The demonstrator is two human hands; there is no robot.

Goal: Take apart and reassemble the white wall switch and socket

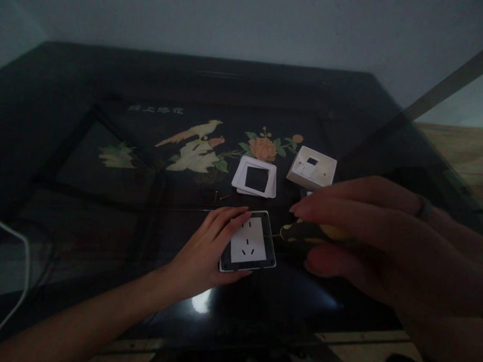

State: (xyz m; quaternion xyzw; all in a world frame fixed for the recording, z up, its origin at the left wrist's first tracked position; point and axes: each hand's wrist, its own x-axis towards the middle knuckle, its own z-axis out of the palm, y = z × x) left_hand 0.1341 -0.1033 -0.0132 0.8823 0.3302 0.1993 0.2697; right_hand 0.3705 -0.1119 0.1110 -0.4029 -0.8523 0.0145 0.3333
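Under the fingers of the left hand [201,256], a square wall socket [247,250] with a slotted white face and a dark surround is gripped, the fingers laid over its far side and the thumb set along its near edge. By the right hand [370,238], a screwdriver [307,232] with a dark and yellow handle is grasped, its thin metal shaft pointed leftward to the socket's right border; whether a screw is met cannot be told. Just beyond the left fingertips, two small metal screws [216,196] are seen on the glossy black table [104,245]. Farther out, between the hands, white square plastic frames [240,175] are stacked. Beyond the right fingers, a hollow white plastic box [324,172] is placed.
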